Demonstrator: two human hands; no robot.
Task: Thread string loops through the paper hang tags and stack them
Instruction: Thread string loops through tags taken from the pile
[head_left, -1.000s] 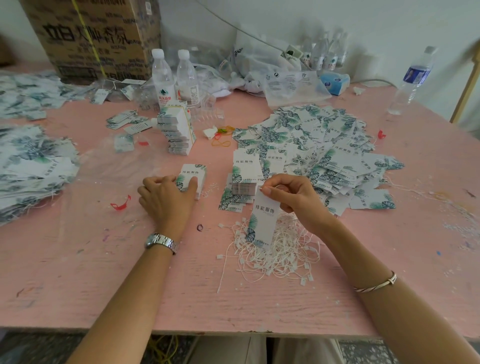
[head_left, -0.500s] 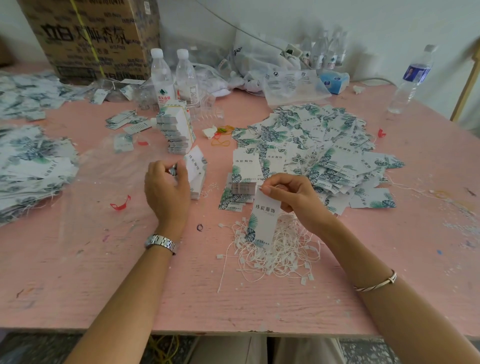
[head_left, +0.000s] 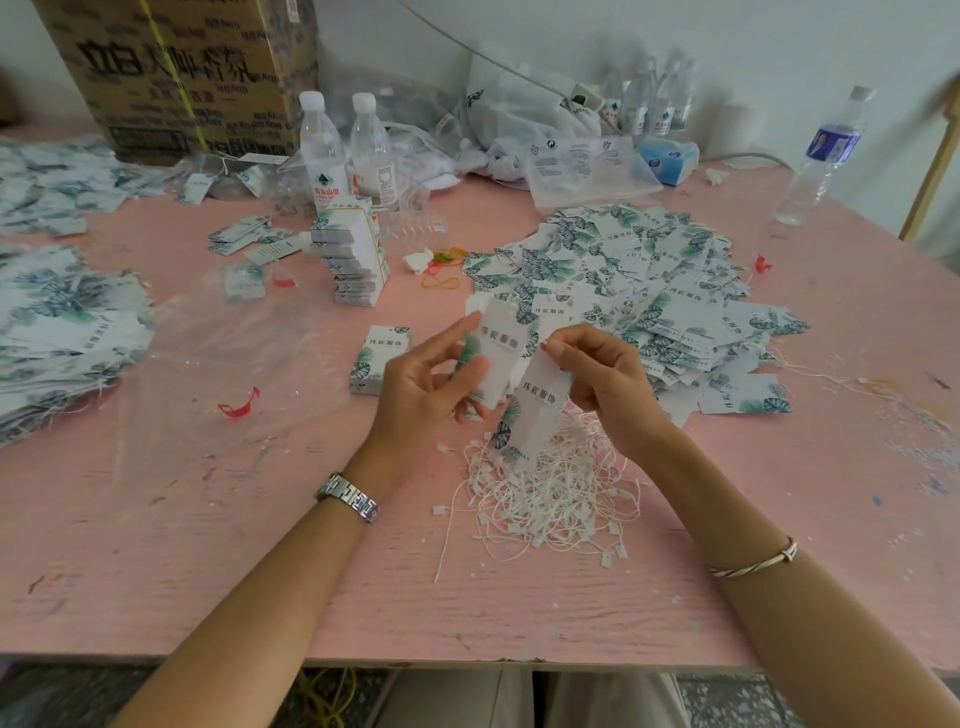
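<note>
My left hand (head_left: 423, 384) holds a white hang tag (head_left: 497, 358) with a green leaf print upright between thumb and fingers. Close beside it, my right hand (head_left: 605, 382) pinches the top of a second tag (head_left: 532, 415) that hangs down over a tangle of white string loops (head_left: 556, 488). A small neat stack of tags (head_left: 379, 358) lies on the pink table (head_left: 208, 545) just left of my left hand. A wide heap of loose tags (head_left: 649, 291) spreads behind my right hand.
A taller banded stack of tags (head_left: 353, 254) stands behind, with two water bottles (head_left: 343, 150) and a cardboard box (head_left: 187, 73) further back. More tags are piled at the left edge (head_left: 57, 332). Clear plastic film (head_left: 218, 353), rubber bands (head_left: 441, 270) and another bottle (head_left: 821, 156) lie around.
My left hand lifted a tag off the small stack and carried it right, up beside the tag in my right hand. The right hand stayed nearly still.
</note>
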